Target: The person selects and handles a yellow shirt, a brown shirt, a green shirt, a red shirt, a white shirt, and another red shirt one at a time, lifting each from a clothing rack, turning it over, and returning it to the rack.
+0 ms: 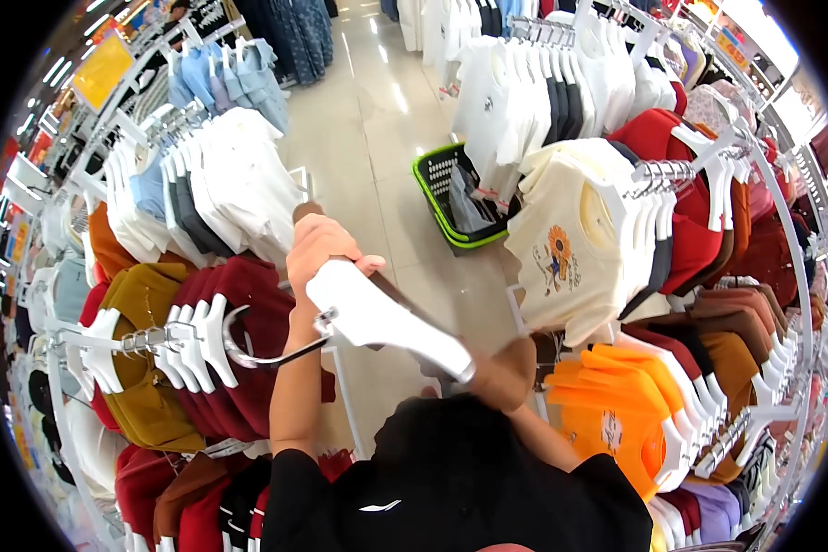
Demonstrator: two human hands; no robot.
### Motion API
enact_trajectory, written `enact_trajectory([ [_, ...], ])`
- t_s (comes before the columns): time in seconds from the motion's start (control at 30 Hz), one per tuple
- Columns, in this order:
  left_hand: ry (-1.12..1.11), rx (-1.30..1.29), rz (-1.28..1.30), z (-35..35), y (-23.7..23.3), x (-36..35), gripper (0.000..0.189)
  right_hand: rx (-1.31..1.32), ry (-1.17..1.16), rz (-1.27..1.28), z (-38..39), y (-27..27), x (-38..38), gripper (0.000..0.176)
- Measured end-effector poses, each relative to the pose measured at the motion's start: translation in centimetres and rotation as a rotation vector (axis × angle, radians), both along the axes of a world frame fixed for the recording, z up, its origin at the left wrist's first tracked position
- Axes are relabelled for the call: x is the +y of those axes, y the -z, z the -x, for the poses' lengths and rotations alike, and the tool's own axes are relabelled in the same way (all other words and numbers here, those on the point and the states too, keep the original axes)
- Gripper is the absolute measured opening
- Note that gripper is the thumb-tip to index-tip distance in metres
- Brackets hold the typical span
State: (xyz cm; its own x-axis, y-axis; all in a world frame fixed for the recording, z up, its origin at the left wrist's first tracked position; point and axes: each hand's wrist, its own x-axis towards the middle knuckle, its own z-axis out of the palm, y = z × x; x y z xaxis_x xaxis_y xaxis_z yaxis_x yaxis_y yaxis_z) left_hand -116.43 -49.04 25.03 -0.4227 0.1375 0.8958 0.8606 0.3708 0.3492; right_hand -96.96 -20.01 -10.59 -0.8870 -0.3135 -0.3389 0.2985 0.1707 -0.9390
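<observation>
A white clothes hanger [391,322] slants across the middle in front of my chest, its metal hook toward the left. Behind its shoulder shows a strip of brown cloth, apparently a garment; most of it is hidden. My left hand [322,248] is closed around the hanger's upper left end, with a bit of brown cloth above the knuckles. At the lower right end, my right hand [508,373] is smeared by motion, so its fingers cannot be made out.
Left of me stands a rack with dark red sweatshirts [248,313] and mustard tops [147,354]. On the right hang cream printed shirts [561,239] and orange shirts [616,405]. A black and green shopping basket [442,198] sits on the tiled aisle [368,138], holding a grey item.
</observation>
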Motion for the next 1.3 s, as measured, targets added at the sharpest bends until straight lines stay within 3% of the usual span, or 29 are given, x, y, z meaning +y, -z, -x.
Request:
enact_trajectory([
  [0.03,0.006,-0.01,-0.072,0.9,-0.2,0.4,0.033,0.165,-0.112,-0.027,1.5,1.4,0.4,0.042],
  [0.1,-0.03,-0.076,-0.127,2.8,-0.7,0.9,0.026,-0.22,-0.154,0.497,5.8,2.0,0.7,0.051],
  [0.2,0.16,-0.216,-0.383,6.5,-1.4,2.9,0.03,-0.346,-0.036,0.353,10.2,-1.2,-0.2,0.048],
  [0.27,0.171,-0.295,-0.445,7.7,-2.9,4.5,0.031,-0.31,-0.024,0.309,12.3,-2.8,0.0,0.05],
  [0.3,0.239,-0.326,-0.435,7.8,-3.7,5.9,0.034,-0.325,-0.017,0.237,13.6,-6.4,0.2,0.05],
  [0.4,0.739,-0.509,-0.718,10.4,-3.3,7.5,0.038,-0.301,0.072,0.242,16.5,-4.7,1.5,0.063],
  [0.47,0.945,-0.58,-0.781,11.6,-3.3,8.6,0.041,-0.218,0.196,0.211,18.4,-3.7,2.1,0.07],
  [0.5,1.041,-0.612,-0.807,11.7,-3.7,9.3,0.042,-0.207,0.217,0.286,19.7,-3.9,3.1,0.092],
  [0.63,1.312,-0.786,-0.892,12.3,-4.5,11.2,0.044,0.092,0.471,0.137,25.4,-4.8,4.7,0.12],
  [0.8,1.433,-1.109,-1.019,15.0,-4.7,11.3,0.045,0.58,0.572,-0.153,32.3,-6.2,5.5,0.133],
  [0.83,1.442,-1.175,-1.046,15.9,-4.6,11.2,0.046,0.539,0.602,-0.222,33.1,-6.3,5.0,0.133],
  [0.93,1.456,-1.348,-1.111,18.9,-4.3,10.2,0.047,0.356,0.433,0.008,35.4,-5.8,3.6,0.119],
  [1.0,1.501,-1.428,-1.125,21.2,-4.2,9.2,0.047,0.314,0.324,-0.019,35.9,-5.6,1.5,0.073],
  [1.07,1.611,-1.481,-1.139,24.3,-2.9,7.4,0.051,-0.062,0.147,0.21,36.1,-5.9,-0.1,0.064],
  [1.13,1.764,-1.515,-1.13,28.6,-1.0,5.0,0.059,-0.107,0.034,0.155,35.7,-3.6,-2.5,0.048],
  [1.23,1.963,-1.459,-0.99,35.9,3.2,1.3,0.059,-0.215,0.113,0.308,34.9,-3.2,-5.7,0.042],
  [1.3,1.493,-1.5,-0.917,39.2,4.6,-1.2,0.057,-0.322,0.169,0.361,34.5,-2.9,-7.1,0.042],
])
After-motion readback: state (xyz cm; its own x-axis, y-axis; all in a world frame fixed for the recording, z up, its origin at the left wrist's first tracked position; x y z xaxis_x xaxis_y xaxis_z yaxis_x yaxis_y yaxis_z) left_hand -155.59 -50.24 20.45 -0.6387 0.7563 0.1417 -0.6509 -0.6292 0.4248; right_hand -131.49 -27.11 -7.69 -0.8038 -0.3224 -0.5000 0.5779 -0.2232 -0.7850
